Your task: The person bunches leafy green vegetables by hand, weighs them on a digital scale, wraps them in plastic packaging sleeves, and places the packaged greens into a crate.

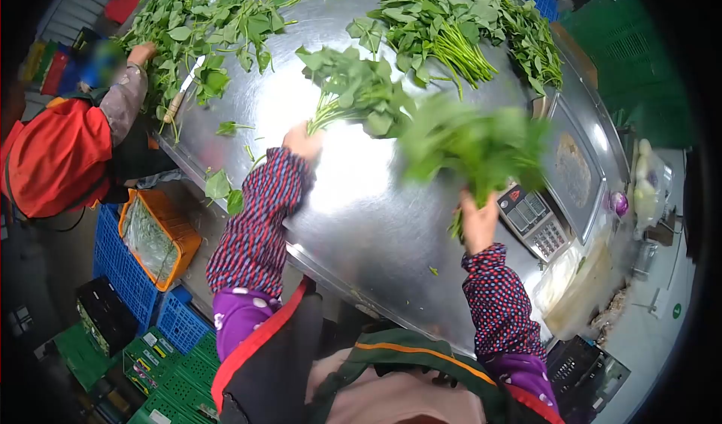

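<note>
My left hand (303, 142) is closed round the stems of a small bunch of leafy greens (353, 85), whose leaves point away from me over the metal table (353, 221). Over the right part of the table, my right hand (479, 221) grips a fuller bunch of greens (474, 142) by its stems. Motion blurs the leaves of that bunch, and they partly cover the digital scale (535, 221) beside it. Farther back lies a heap of greens (459, 25) with its cut stems toward me.
At the left, a co-worker in a red vest (56, 157) reaches into more greens (203, 18). A knife with a wooden handle (180, 93) lies near that edge. An orange crate (162, 236), blue crates (124, 273) and green crates (173, 375) stand on the floor.
</note>
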The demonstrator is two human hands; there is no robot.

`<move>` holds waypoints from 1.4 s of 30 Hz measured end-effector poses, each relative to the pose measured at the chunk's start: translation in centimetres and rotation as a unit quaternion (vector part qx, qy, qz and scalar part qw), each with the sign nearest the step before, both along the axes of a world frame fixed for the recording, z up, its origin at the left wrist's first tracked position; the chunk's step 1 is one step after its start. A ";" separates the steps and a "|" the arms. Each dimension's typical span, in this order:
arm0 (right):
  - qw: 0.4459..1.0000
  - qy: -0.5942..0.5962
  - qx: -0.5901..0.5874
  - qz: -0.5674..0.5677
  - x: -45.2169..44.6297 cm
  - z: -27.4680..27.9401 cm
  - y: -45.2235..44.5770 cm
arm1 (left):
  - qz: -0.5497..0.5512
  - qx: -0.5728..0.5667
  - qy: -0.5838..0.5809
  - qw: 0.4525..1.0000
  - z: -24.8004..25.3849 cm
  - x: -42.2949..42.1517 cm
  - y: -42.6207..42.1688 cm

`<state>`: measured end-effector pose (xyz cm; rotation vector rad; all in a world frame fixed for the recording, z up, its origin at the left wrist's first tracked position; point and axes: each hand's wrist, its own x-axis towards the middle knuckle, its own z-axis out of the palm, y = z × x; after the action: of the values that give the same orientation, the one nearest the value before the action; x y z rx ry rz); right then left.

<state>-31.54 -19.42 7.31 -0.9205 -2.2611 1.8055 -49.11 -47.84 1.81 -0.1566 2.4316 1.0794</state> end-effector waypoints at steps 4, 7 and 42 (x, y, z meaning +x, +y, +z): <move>0.998 -0.001 0.054 -0.014 -3.3 0.2 0.6 | 0.086 0.432 -0.206 0.874 0.7 10.1 3.5; 0.971 -0.071 0.113 0.198 -3.7 -1.1 -3.9 | 0.159 0.534 -0.243 0.794 0.6 17.2 8.9; 0.971 0.033 -0.202 0.120 -21.2 5.2 9.7 | 0.291 0.704 -0.117 0.638 -1.7 12.5 8.7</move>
<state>-52.75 -9.76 12.46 -0.6371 -2.0775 2.4230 -36.62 -39.09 0.09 -0.4918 0.6908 2.6475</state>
